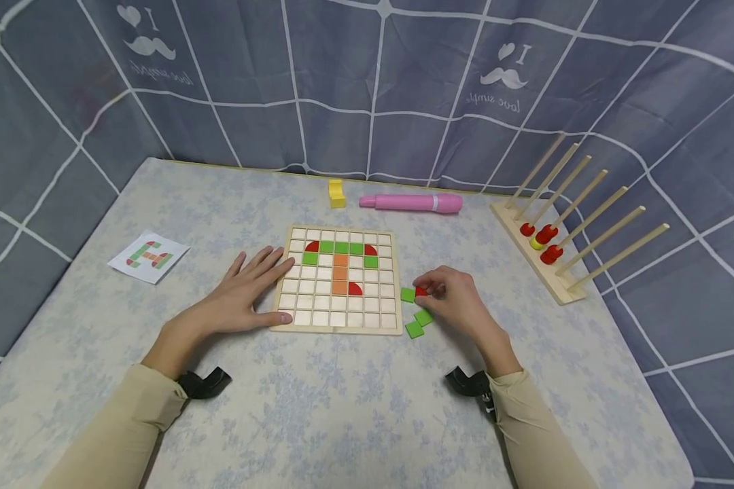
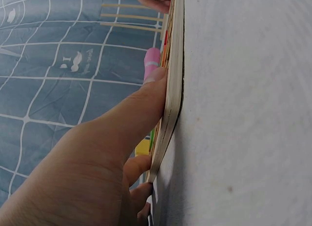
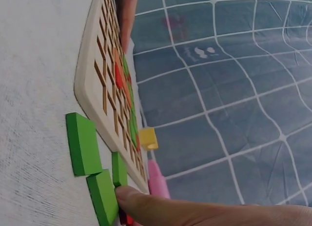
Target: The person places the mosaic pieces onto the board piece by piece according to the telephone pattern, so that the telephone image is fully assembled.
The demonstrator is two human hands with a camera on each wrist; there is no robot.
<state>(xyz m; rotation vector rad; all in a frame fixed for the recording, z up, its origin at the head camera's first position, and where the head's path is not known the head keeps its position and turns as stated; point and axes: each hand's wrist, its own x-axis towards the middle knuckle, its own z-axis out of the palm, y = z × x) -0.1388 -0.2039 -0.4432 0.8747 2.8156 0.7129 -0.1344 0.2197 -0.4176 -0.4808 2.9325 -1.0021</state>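
A wooden grid board [image 1: 336, 330] lies on the table, holding green squares, orange squares [image 1: 340, 274] and red quarter-circle tiles [image 1: 355, 289] in a T-like pattern. My left hand [image 1: 238, 295] rests along the board's left edge, fingers spread; in the left wrist view its thumb [image 2: 156, 84] presses on the rim. Right of the board, my right hand [image 1: 461, 302] pinches a small red tile [image 1: 421, 291], mostly hidden by the fingers. Several green square tiles [image 1: 414, 329] lie beside that hand, also seen as thick green blocks [image 3: 83, 144] in the right wrist view.
A printed card [image 1: 149, 257] with a coloured pattern lies at the left. Behind the board are a yellow block [image 1: 336, 194] and a pink marker-shaped object [image 1: 411, 202]. At the right stands a wooden peg rack [image 1: 538, 261] with red and yellow beads. A grid-patterned curtain [image 1: 342, 75] hangs behind.
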